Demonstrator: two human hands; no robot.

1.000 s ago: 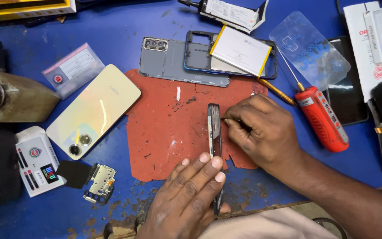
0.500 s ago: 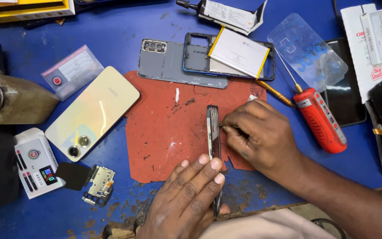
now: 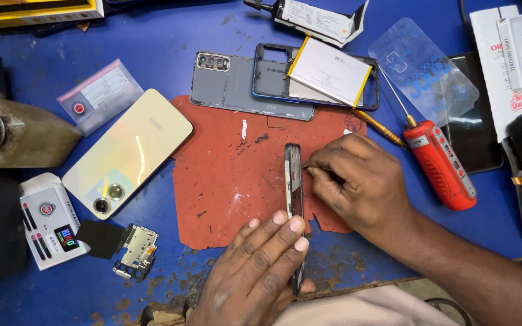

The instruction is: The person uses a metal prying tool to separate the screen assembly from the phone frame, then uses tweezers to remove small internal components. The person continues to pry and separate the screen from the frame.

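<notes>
While the left hand (image 3: 255,271) clamps a phone frame (image 3: 294,193) standing on edge on the red mat (image 3: 225,181), right hand (image 3: 357,181) pinches at its side. Clear labelled bag (image 3: 101,96) lies upper left; white boxes (image 3: 515,54) upper right, small white box (image 3: 49,220) left.

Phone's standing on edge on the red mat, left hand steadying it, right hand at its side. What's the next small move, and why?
Probably slide the right hand slightly along the edge of the thin dark phone frame. Its fingertips already touch the upper side, and the left hand pins the lower end on the worn red rubber mat.
</notes>
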